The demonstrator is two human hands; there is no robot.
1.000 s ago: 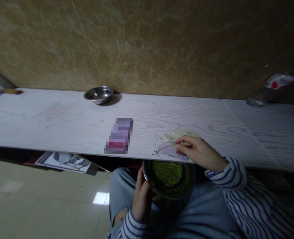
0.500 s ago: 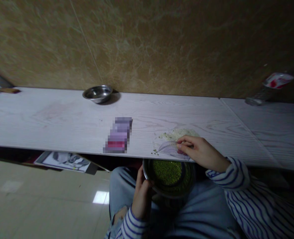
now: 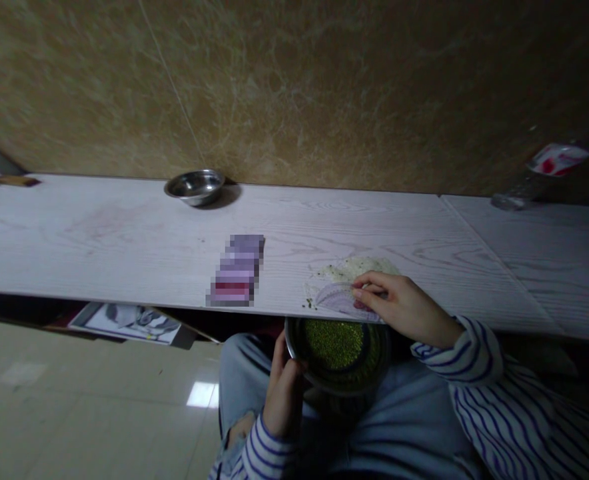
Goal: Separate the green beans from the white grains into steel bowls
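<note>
My left hand [image 3: 285, 387] grips the left rim of a deep metal bowl [image 3: 290, 347], thumb on the near side. The bowl sits over my lap, just under the table's front edge, and holds a mass of green mung beans [image 3: 337, 343]. My right hand [image 3: 397, 300] is low over the tabletop with thumb and fingertips pinched together; anything between them is too small to make out. Around those fingertips lies a thin spread of pale, rice-like grains [image 3: 374, 267] with dark specks among them. A few loose beans [image 3: 309, 303] lie to its left, near the edge.
A small metal bowl [image 3: 194, 188] stands toward the wall on the white wood-grain table [image 3: 124, 247]. A blurred-out purple rectangle [image 3: 237, 270] lies left of the grains. At the right is a clear plastic bottle [image 3: 549, 167]. Below the table, an open drawer [image 3: 129, 323] juts out at left.
My right hand makes only small shifts over the grains, its fingertips still pinched. My left hand keeps its hold on the bowl. The view shifts slightly.
</note>
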